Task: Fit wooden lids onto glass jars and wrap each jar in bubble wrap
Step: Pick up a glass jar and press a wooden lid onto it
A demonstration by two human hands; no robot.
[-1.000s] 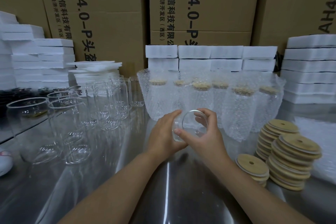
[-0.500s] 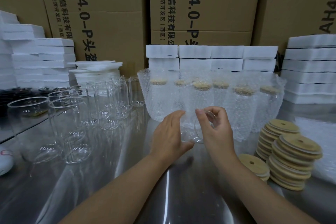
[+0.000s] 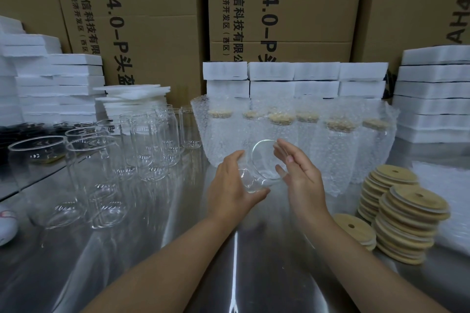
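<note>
Glass is the worry here: the jar (image 3: 259,170) hangs tilted over the middle of the steel table (image 3: 178,249), mouth turned up and to the right, with no lid on it. Only the left hand (image 3: 229,185) holds it, fingers curled round its lower body. The right hand (image 3: 300,178) is opened out beside the rim with its fingers nearly straight and nothing in it; whether the fingertips touch the glass I cannot tell. With one hand carrying a smooth, slanted jar, a loosened grip would likely let it slide out base-first and strike the hard metal. Just beyond it on the far side stand the wrapped jars (image 3: 292,140) in a close row, so a forward swing could knock one over into its neighbours. The wooden lids (image 3: 412,213) are stacked near on the right, some stacks leaning slightly; a hasty reach could scatter them, or pick up two at once. A lid set down askew on a tilted mouth may not seat and could slip off inside the wrapping. To the left, the unwrapped jars (image 3: 150,145) crowd together, and a wide elbow could clink them. A loose sheet of bubble wrap (image 3: 452,198) lies at the far right edge, a long reach across the lids.
</note>
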